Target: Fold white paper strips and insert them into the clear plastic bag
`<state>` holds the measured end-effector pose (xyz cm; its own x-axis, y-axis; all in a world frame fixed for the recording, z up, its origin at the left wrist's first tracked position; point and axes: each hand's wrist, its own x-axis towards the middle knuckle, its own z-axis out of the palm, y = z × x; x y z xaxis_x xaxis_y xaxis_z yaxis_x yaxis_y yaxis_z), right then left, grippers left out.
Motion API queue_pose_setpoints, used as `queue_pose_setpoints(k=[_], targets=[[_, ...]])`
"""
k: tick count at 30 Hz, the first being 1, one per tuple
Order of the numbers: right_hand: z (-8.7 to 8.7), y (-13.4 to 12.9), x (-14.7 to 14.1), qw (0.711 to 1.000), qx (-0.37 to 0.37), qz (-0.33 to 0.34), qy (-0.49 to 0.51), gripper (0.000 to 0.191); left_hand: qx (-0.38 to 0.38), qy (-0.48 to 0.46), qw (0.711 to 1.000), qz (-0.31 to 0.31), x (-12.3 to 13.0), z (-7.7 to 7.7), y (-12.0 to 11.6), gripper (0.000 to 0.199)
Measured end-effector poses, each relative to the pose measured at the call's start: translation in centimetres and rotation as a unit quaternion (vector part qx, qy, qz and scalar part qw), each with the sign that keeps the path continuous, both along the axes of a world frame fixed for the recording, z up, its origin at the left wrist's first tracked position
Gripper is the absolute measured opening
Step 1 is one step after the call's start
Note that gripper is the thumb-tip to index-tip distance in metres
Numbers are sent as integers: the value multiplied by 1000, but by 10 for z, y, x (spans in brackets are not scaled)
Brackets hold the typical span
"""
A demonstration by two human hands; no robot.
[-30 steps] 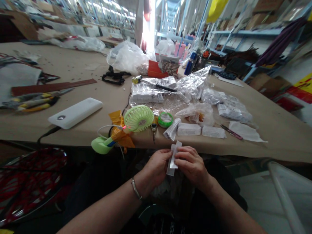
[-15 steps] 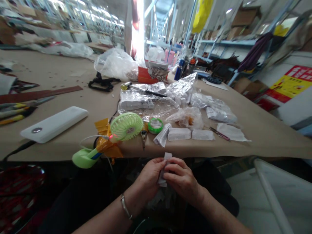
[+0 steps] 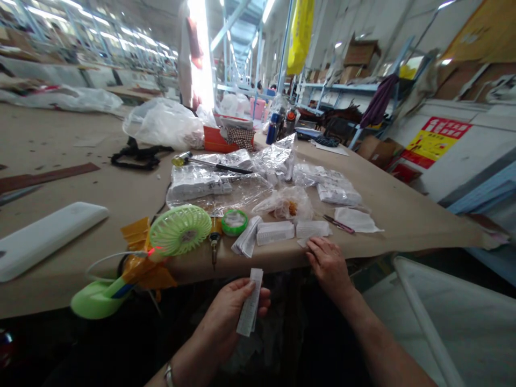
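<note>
Paper strip [image 3: 250, 302] in the left hand [image 3: 229, 317] — green fan [image 3: 180, 230] just beyond.

A green mini fan [image 3: 180, 231] — orange-taped — and a white power bank [image 3: 48, 241].

print on the paper strip [image 3: 250, 302] was too small to read; left hand [image 3: 230, 318] partly hidden behind it. metal bangle [image 3: 168, 375] cut off by lower edge, white power bank [image 3: 48, 240] by left edge.
</note>
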<state>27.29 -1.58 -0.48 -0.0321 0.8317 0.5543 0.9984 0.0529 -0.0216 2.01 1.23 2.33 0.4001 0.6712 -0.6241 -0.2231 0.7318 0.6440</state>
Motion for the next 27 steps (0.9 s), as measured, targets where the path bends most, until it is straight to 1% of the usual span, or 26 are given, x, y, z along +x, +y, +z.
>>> queue_pose_setpoints(k=[3,6,8,9,10,12,14,16,18,23,27], targets=[[3,-3,5,996,49,40,60,17,8,13,1000,-1,-1,-2,1,5],[10,-6,-6,981,85,70,160,14,12,20,1000,-2,0,-4,0,7],[15,-9,-27,965,89,117,217,14,9,11,1000,-1,2,-4,-1,7],[17,-10,-41,955,97,160,230,15,5,0,1000,3,3,-4,-1,6],[18,-12,-56,945,88,213,233,17,1,-15,1000,6,4,-5,-2,5],[18,-15,-84,928,52,301,213,18,12,-57,998,13,4,-6,-2,6],[14,-16,-107,919,21,350,181,16,30,-90,995,27,3,-7,-1,8],[9,-17,-120,918,8,364,156,13,39,-104,993,48,-1,-9,-1,10],[5,-16,-125,920,7,365,143,12,35,-108,991,66,-4,-12,-1,12],[1,-15,-123,919,-9,374,123,13,18,-117,991,68,-8,-17,-1,11],[2,-15,-123,918,-23,379,115,13,13,-119,989,92,-7,-16,-1,10]])
